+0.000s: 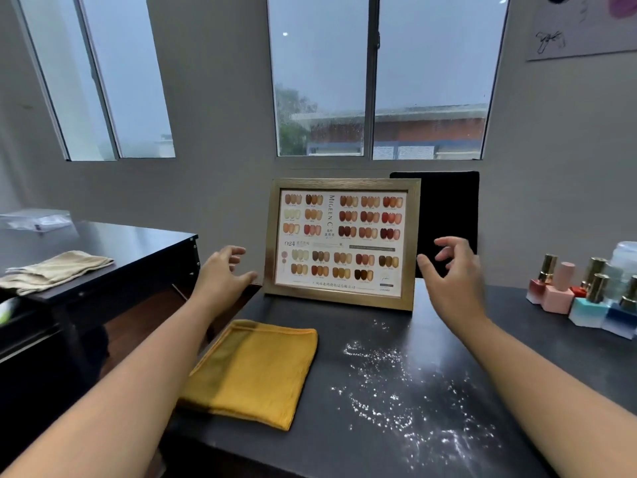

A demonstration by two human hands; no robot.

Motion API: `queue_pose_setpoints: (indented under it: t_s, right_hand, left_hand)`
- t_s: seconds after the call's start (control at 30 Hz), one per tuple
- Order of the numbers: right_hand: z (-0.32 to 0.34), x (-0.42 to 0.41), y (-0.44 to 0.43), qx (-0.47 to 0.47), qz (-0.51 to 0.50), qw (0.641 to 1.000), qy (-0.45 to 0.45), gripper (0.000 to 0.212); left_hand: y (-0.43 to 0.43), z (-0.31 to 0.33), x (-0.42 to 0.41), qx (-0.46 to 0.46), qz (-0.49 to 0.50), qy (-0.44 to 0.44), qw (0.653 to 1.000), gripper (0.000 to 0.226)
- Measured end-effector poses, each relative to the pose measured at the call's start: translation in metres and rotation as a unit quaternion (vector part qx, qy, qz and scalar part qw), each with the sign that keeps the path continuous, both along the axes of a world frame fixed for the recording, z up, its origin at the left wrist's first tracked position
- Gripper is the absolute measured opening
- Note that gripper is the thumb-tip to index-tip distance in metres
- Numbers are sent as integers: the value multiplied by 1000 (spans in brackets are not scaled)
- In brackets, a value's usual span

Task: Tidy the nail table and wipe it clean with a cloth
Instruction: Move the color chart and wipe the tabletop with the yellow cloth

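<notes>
A gold-framed nail colour chart (341, 241) stands upright at the back of the dark nail table (348, 432). My left hand (220, 270) hovers just left of the frame, fingers spread, holding nothing. My right hand (451, 270) hovers just right of the frame, fingers apart and empty. A folded yellow cloth (251, 374) lies flat on the table's left part. White powder (406, 391) is scattered over the table's middle and front.
Several nail polish bottles (586, 294) stand grouped at the right edge, with a clear jar (624, 260) behind them. A black chair back (444, 215) rises behind the frame. A second dark table (138, 243) at left carries a beige cloth (55, 270).
</notes>
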State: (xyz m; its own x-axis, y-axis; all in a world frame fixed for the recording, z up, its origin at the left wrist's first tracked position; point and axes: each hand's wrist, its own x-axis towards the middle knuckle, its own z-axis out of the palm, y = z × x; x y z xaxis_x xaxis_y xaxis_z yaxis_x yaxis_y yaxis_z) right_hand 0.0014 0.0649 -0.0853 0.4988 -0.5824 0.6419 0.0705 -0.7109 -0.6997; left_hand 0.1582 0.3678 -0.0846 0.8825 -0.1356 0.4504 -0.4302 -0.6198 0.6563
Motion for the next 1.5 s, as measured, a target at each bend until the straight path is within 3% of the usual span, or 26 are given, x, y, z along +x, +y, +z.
queue_pose_setpoints:
  t_s: [0.07, 0.17, 0.23, 0.3, 0.37, 0.57, 0.67, 0.77, 0.9, 1.0, 1.13, 1.2, 1.33, 1.4, 1.5]
  right_hand:
    - [7, -5, 30, -65, 46, 997, 1, 14]
    - [8, 0, 83, -125, 154, 969, 151, 3]
    - [4, 9, 111, -147, 195, 926, 289, 19]
    - [-4, 16, 131, -198, 180, 874, 406, 49]
    - [-12, 22, 142, -243, 146, 842, 460, 61]
    - [-16, 15, 157, -220, 176, 866, 413, 29]
    - [-6, -8, 146, -50, 289, 899, 327, 8]
    - [14, -38, 121, 75, 331, 906, 252, 7]
    - [34, -72, 75, 191, 298, 916, 189, 14]
    - [33, -90, 39, 158, 237, 924, 254, 14]
    - [12, -98, 8, 109, 155, 919, 346, 13]
    - [4, -98, 5, 72, 113, 922, 363, 19]
    - [-15, -98, 25, -140, -14, 920, 367, 56]
    - [-27, -102, 43, -202, 39, 897, 392, 63]
    - [-44, -109, 58, -210, 91, 835, 500, 82]
  left_hand:
    - [14, -2, -17, 32, -26, -11, 999, 39]
    - [30, -15, -41, 134, -68, 45, 988, 46]
    - [36, -24, -51, 214, -81, 94, 969, 56]
    - [39, -29, -59, 272, -80, 110, 953, 55]
    - [39, -30, -63, 276, -73, 89, 954, 46]
    - [35, -21, -75, 262, -88, 74, 958, 24]
    - [33, -7, -88, 174, -105, 83, 976, 13]
    - [19, 15, -111, 45, -143, 70, 986, 13]
    - [-25, 29, -149, -68, -249, 194, 947, 19]
    - [-65, 16, -168, -70, -268, 241, 930, 18]
    - [-102, -9, -180, -64, -233, 238, 941, 22]
    - [-105, -16, -179, -31, -197, 190, 961, 22]
    - [-79, -22, -169, 77, -114, 71, 988, 24]
    - [-62, -30, -165, 160, -73, 50, 983, 31]
    - [-42, -47, -165, 270, -32, 53, 961, 48]
